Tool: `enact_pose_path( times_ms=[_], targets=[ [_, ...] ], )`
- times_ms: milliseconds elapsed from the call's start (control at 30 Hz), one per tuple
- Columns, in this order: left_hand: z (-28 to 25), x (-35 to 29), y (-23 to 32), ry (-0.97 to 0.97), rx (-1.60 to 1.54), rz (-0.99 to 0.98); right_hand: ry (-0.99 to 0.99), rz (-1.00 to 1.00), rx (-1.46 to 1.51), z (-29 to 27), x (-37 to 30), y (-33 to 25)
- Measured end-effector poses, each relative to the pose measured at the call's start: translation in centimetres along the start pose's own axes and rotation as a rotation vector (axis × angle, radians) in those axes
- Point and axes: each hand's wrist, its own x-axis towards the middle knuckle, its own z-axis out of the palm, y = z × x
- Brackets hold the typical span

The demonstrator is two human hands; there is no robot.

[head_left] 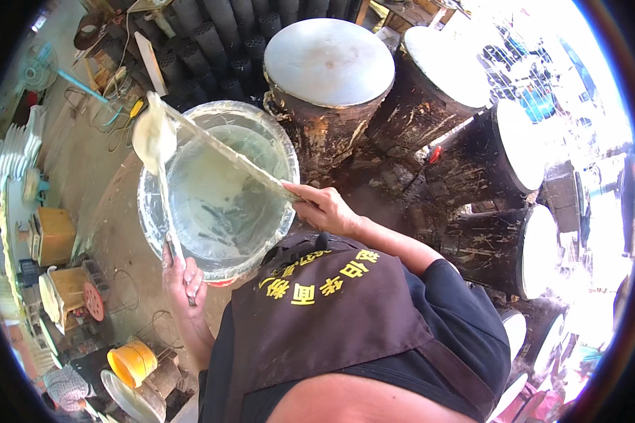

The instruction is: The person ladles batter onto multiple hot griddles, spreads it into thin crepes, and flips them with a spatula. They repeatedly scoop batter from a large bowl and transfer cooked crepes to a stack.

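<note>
A large round tub (145, 204) with a white-smeared rim stands in front of me, with cloudy, pale greenish-white liquid (222, 183) in it. My left hand (185, 276) is closed round the lower end of a long thin handle. This handle runs up along the tub's left side to what looks like a round-bowled ladle (154, 137), coated white. My right hand (324, 206) grips the near end of a long pale stick (226, 151), which slants across above the tub. The stick's far end meets the ladle's bowl beyond the tub's left rim; whether they are joined, I cannot tell.
Dark, crusted drum-like stoves with pale round tops (329, 62) curve round from the back to my right. Stacked black honeycomb coal cylinders (219, 28) stand behind the tub. A blue fan (39, 67), wooden boxes (55, 234) and a yellow bucket (132, 363) are at left.
</note>
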Motion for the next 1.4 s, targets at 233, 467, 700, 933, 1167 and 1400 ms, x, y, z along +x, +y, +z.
enact_pose_path(
  times_ms=[233, 467, 700, 933, 1167, 1400],
  targets=[
    [5.2, 3.6, 1.9, -0.237, -0.142, -0.361, 0.151, 0.142, -0.235, -4.0, -5.6, 3.5],
    [16.0, 8.0, 1.5, -0.282, 0.025, -0.576, 0.378, 0.110, -0.336, -10.7, -11.5, 4.3],
    [32.6, 15.0, -6.2, -0.618, 0.003, -0.769, 0.710, 0.107, -0.469, -23.7, -17.0, 3.8],
    [50.4, 21.8, -19.0, -0.843, -0.130, -0.914, 0.945, 0.150, -0.640, -38.3, -19.2, 4.2],
    [58.3, 28.3, -33.7, -0.903, 0.210, -0.752, 0.966, 0.457, -0.856, -46.1, -19.0, 13.0],
    [57.6, 31.7, -42.6, -0.928, 1.030, 0.054, 0.895, 0.675, -0.863, -45.4, -19.3, 16.8]
  ],
)
